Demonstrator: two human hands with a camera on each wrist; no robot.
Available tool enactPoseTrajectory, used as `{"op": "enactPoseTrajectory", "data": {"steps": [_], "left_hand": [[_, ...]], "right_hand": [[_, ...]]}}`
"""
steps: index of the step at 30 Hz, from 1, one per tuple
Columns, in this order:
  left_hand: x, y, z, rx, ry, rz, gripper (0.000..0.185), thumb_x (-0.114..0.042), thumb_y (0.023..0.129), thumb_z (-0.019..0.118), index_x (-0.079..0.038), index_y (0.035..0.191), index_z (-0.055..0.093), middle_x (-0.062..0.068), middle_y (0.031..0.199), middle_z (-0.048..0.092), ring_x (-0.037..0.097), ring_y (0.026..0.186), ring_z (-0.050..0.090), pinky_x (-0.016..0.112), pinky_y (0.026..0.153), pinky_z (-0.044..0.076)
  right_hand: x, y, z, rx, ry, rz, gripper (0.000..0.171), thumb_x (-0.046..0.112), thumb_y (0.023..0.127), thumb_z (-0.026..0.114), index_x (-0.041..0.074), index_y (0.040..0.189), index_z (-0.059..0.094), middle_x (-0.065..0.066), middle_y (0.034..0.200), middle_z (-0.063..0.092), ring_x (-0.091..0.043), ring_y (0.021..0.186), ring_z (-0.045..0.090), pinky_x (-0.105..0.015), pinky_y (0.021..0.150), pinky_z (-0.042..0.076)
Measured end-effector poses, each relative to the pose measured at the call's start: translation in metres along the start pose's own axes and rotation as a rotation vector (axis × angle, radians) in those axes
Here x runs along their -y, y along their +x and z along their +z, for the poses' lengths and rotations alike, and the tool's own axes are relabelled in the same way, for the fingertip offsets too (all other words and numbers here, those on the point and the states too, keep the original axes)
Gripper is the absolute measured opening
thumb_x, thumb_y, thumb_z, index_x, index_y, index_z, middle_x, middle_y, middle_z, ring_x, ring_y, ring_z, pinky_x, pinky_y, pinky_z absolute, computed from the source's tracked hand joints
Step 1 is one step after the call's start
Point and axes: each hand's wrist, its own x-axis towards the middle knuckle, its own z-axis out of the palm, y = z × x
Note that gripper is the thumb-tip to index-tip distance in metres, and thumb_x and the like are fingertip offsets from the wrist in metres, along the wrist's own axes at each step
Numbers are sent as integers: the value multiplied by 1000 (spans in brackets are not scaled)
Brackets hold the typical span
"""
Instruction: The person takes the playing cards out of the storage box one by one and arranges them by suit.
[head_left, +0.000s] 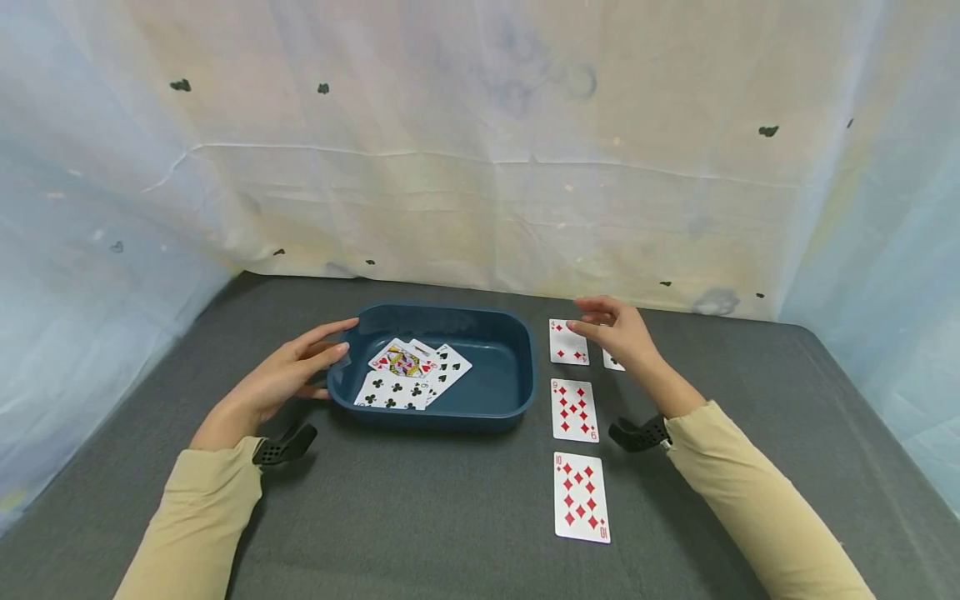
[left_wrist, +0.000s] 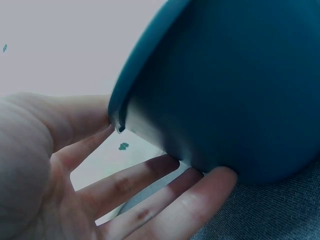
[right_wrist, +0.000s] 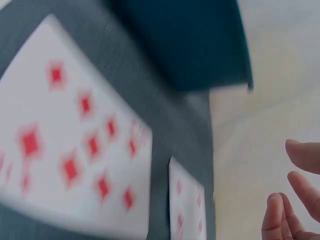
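A dark blue tray (head_left: 517, 367) stands on the grey table and holds several playing cards (head_left: 412, 375), a queen among clubs and spades. My left hand (head_left: 300, 367) lies against the tray's left wall (left_wrist: 210, 100), its fingers (left_wrist: 150, 190) straight along the wall. Right of the tray, diamond cards lie in a column: a four (head_left: 567, 342), a nine (head_left: 573, 409) and a ten (head_left: 581, 497). My right hand (head_left: 618, 329) hovers over the four with fingers relaxed, holding nothing. Another card (head_left: 612, 362) is mostly hidden beneath it. In the blurred right wrist view the nine (right_wrist: 75, 150) and the four (right_wrist: 187, 205) show.
The grey cloth-covered table (head_left: 420, 517) runs to a pale draped sheet (head_left: 480, 167) at the back and sides. The table's right edge (head_left: 877, 400) lies beyond the cards.
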Motion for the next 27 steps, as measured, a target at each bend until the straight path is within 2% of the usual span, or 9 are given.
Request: {"op": "enactPoseTrajectory", "data": {"steps": [10,16,22,27], "left_hand": [[-1,-1,0,-9,12,-1,60,-39,100,49,-28,153,24,20,157,18,43,138,29,49,86,52],[1,0,0,-13,9,2,60,-39,100,49,-28,153,24,20,157,19,43,138,31,48,86,53],[0,0,0,-11,3,3,59,-39,100,49,-28,153,25,20,157,19,42,138,31,48,86,53],[-1,-1,1,-17,5,-5,59,-39,100,49,-28,153,24,20,157,20,42,137,33,47,86,53]], "right_hand": [[38,4,39,44,127,-39,46,19,88,69,6,131,56,-18,131,54,-29,120,52,-43,98,44],[56,6,69,85,195,-87,42,15,87,70,4,126,60,-20,130,56,-28,114,55,-40,95,47],[66,8,93,123,191,-111,40,15,86,71,5,124,62,-18,125,60,-23,106,58,-32,88,50],[75,6,110,173,202,-139,42,13,86,71,2,125,60,-19,125,59,-24,104,57,-32,88,50]]}}
